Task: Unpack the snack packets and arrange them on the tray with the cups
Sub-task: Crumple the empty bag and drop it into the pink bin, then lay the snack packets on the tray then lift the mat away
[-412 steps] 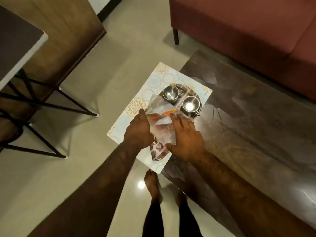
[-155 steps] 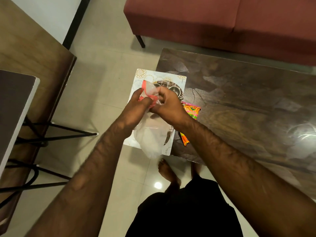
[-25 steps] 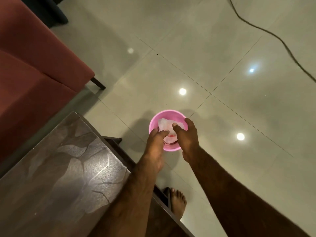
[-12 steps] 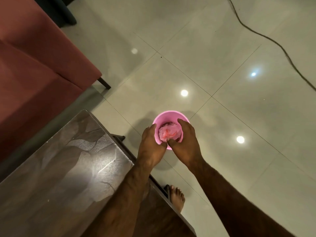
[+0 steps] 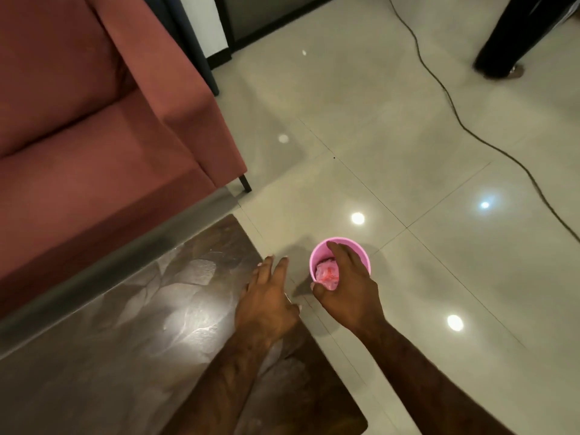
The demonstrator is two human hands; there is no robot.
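The right hand (image 5: pixel 348 293) hovers, fingers loosely spread, over a round pink plastic bin (image 5: pixel 317 255), thumb beside the crumpled clear-and-red plastic bag (image 5: pixel 328 273) inside. The left hand (image 5: pixel 266 306), fingers straight, holds nothing above the dark glossy table (image 5: pixel 125 340).

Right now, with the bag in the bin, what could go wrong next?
1. The crumpled bag sits loosely in the bin under the right hand; it may spring out, or the bin may tip.
2. The cable crossing the floor could trip someone turning away.
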